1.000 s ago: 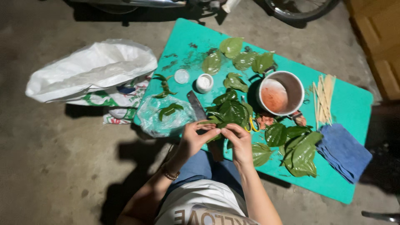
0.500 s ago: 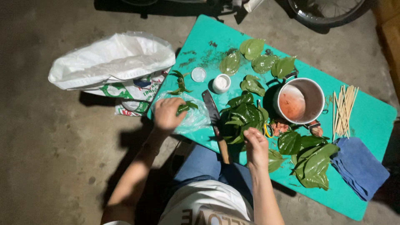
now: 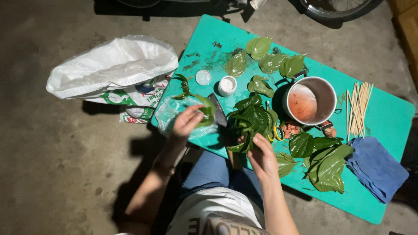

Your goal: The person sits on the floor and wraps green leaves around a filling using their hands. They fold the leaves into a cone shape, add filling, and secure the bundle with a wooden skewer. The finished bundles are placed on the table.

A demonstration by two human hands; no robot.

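Having parted, the hands differ: left hand [image 3: 186, 122] now grips a leaf [image 3: 206, 114], right hand [image 3: 262, 157] pinches the leaf pile [image 3: 251, 122].

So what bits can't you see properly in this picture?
Head view:
- Left hand: its fingers curl over a leaf, so the grip is hidden.
- Knife: leaves and the table edge hide most of it.
- Scissors: only the yellow handles show under the leaf pile.
- Wheel: cut off by the top edge.
- Small white cup: contents too small to tell.
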